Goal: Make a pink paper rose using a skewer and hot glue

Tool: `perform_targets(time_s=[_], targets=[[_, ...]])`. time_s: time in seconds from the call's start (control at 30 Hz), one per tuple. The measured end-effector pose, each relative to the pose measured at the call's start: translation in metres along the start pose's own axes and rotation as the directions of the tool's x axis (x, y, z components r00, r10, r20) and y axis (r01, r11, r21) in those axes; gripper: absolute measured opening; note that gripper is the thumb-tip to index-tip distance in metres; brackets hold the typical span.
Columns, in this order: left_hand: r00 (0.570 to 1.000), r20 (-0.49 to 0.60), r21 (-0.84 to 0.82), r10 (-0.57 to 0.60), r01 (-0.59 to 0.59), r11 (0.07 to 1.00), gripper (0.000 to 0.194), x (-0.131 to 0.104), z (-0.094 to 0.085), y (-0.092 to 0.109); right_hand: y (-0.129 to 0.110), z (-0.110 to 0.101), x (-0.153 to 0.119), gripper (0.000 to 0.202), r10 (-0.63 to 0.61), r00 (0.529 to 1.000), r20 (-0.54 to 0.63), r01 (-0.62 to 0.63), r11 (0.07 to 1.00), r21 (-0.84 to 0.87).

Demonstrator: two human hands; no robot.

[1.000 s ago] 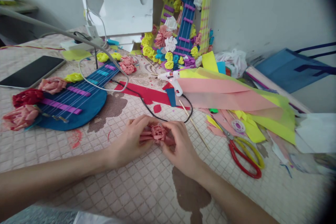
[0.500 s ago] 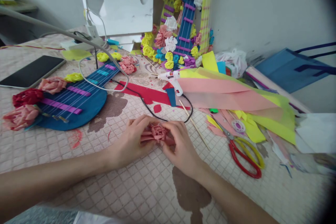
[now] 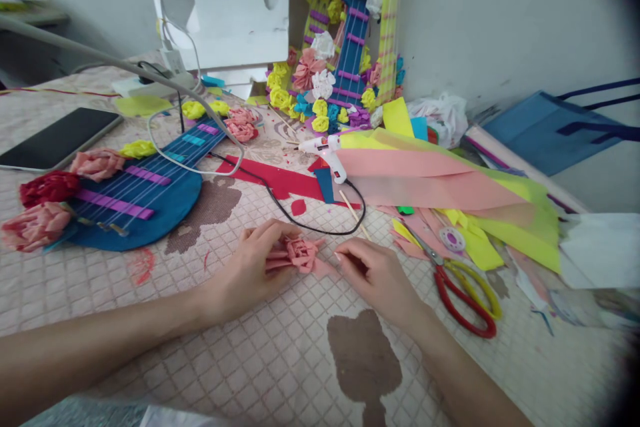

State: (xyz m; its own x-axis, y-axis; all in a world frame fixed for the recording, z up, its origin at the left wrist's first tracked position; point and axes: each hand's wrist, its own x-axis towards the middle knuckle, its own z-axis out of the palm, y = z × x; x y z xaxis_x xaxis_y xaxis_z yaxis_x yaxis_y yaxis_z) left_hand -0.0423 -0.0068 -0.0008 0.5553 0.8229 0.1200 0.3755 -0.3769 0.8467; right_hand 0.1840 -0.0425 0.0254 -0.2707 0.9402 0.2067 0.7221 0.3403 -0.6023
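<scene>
A pink crepe-paper flower [image 3: 301, 253] is held over the quilted cloth, its folded tail between the thumb and fingers of my left hand [image 3: 253, 272]. A short pink strip trails from the flower's right side. My right hand [image 3: 377, 277] is just to the right, apart from the flower, thumb and index finger curled close together near the strip's end; whether anything thin lies between them is too small to tell. Behind the hands lie a white glue gun [image 3: 327, 155] with a black cord and a thin wooden stick [image 3: 354, 212].
At left are a blue paper guitar [image 3: 165, 213] with flowers and a phone [image 3: 60, 137]. On the right lie scissors [image 3: 465, 297], a tape roll [image 3: 451, 239] and pink and yellow paper sheets [image 3: 430, 173]. Flower-covered guitars [image 3: 353, 47] lean on the wall.
My right hand has let go of the flower and moved right, uncovering the pink strip. My left hand still holds the flower in nearly the same place.
</scene>
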Motion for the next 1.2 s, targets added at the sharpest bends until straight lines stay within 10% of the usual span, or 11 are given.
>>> perform_targets(time_s=[0.23, 0.53, 1.2], targets=[[1.0, -0.015, -0.005, 0.018, -0.018, 1.0, 0.036, -0.001, 0.001, -0.001, 0.0, 0.001, 0.001, 0.004, 0.024, 0.992, 0.124, -0.016, 0.998, -0.063], [0.999, -0.03, -0.041, 0.036, -0.037, 0.998, 0.035, 0.0, 0.002, -0.003, -0.014, 0.015, 0.002, 0.02, -0.089, 0.992, -0.091, 0.09, 0.996, 0.006], [0.999, -0.033, -0.043, 0.033, -0.035, 0.998, 0.036, -0.001, 0.002, 0.0, -0.019, 0.031, 0.008, 0.031, -0.107, 0.988, -0.115, 0.101, 0.993, -0.057]])
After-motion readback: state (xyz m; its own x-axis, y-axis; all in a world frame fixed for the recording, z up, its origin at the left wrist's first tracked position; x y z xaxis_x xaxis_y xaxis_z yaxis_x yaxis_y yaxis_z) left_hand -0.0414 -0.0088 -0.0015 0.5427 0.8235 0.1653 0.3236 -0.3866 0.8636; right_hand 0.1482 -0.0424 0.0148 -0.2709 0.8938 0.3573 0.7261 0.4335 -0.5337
